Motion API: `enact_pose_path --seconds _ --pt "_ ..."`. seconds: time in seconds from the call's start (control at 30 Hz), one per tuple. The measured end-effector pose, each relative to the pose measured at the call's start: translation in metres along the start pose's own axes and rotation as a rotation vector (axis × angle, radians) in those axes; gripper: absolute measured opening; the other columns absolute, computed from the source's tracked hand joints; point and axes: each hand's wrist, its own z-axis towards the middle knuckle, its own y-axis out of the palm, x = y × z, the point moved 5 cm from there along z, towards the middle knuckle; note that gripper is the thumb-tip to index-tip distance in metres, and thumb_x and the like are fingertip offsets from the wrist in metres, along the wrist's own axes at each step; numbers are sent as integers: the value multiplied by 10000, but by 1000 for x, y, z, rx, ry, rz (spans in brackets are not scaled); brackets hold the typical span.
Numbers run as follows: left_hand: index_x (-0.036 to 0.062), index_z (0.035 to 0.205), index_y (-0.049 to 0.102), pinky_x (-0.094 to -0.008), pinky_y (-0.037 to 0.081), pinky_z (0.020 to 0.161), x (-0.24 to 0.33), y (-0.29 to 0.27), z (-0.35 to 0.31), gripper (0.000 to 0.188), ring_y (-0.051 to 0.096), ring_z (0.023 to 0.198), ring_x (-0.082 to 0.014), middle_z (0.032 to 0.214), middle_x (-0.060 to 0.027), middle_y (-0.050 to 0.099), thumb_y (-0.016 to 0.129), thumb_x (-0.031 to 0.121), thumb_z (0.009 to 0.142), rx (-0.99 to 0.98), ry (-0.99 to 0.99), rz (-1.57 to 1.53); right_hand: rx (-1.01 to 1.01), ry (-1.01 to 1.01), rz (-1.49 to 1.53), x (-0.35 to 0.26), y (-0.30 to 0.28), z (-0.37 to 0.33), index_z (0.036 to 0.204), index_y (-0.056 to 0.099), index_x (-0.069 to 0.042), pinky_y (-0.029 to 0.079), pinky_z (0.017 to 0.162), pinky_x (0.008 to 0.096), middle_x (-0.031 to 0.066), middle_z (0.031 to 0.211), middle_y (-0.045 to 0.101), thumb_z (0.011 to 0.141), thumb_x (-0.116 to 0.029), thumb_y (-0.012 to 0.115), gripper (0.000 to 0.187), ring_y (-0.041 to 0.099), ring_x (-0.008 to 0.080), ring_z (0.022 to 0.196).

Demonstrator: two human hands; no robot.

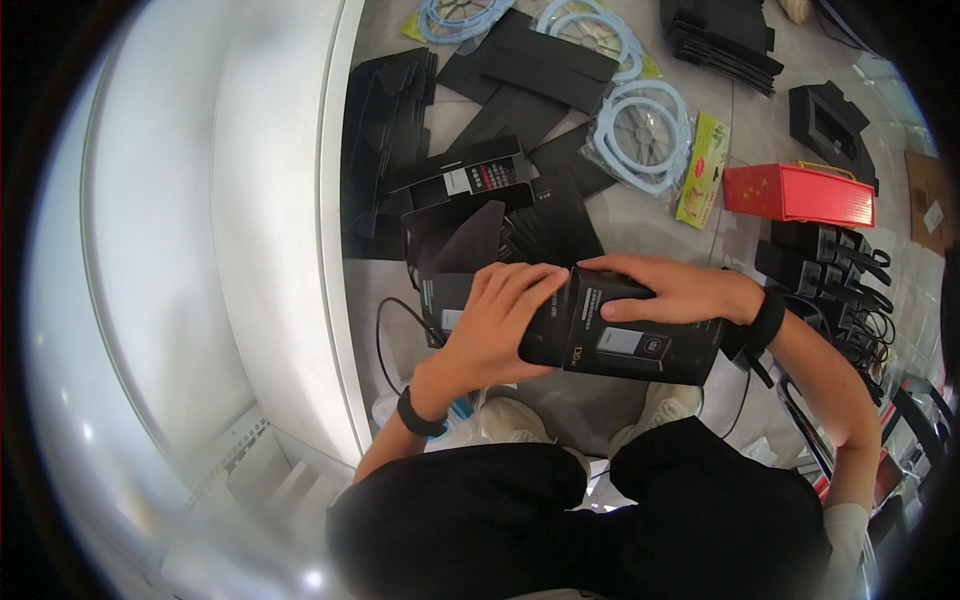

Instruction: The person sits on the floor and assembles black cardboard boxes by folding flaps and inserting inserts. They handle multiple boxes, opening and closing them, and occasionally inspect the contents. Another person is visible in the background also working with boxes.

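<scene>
In front of my knees I hold a black printed cardboard box (655, 352) showing a picture of a silver-grey device. My right hand (680, 290) grips it from above, thumb flat on the printed face and fingers along the far edge. My left hand (495, 325) is closed around the black panel at the box's left end, fingertips near the seam; its thumb side is partly hidden. Whether that panel is a flap or a second box, I cannot tell. Beyond my left hand lies an opened black box (465, 180) with a white label.
Flattened black cardboard pieces (550, 65) and bagged light-blue rings (645, 135) cover the far floor. A red box (798, 195) stands at right, above black devices with cables (825, 265). A white cabinet edge (335, 250) runs along the left. My shoes (515, 420) are below.
</scene>
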Motion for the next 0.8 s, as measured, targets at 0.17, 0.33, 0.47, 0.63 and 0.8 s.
enact_pose_path --seconds 0.17,0.33,0.47,0.63,0.8 --pt "-2 1442 493 -500 389 1069 4 9 -2 965 548 1191 -365 1328 -166 563 867 245 587 -31 23 40 -96 62 -146 -2 0 10 1555 385 -48 432 1099 392 236 1431 561 987 -588 577 807 558 348 1317" --pt "-6 1473 447 -521 379 1081 1 14 -9 1037 522 1243 -386 1386 -182 534 891 217 563 -27 13 43 -135 68 -91 19 9 25 1556 394 -84 461 1063 422 262 1399 590 957 -686 537 862 592 396 1272" --pt "-1 1495 423 -524 374 1095 -3 15 -16 1094 508 1268 -407 1424 -192 515 914 191 537 -54 3 42 -149 103 -158 22 11 30 1559 394 -95 456 1068 428 258 1405 590 946 -704 526 874 590 397 1276" --pt "-7 1483 448 -515 388 1081 -5 19 -18 1037 523 1234 -392 1381 -183 532 891 190 567 0 -37 -6 -167 141 -181 28 13 33 1565 390 -105 450 1074 423 250 1386 608 932 -724 523 895 599 387 1268" --pt "-15 1470 463 -515 398 1068 -6 20 -17 1012 533 1213 -385 1348 -177 548 877 182 568 41 -38 -18 -263 223 -109 22 9 34 1574 380 -103 448 1075 410 242 1406 592 928 -717 539 906 589 359 1282"
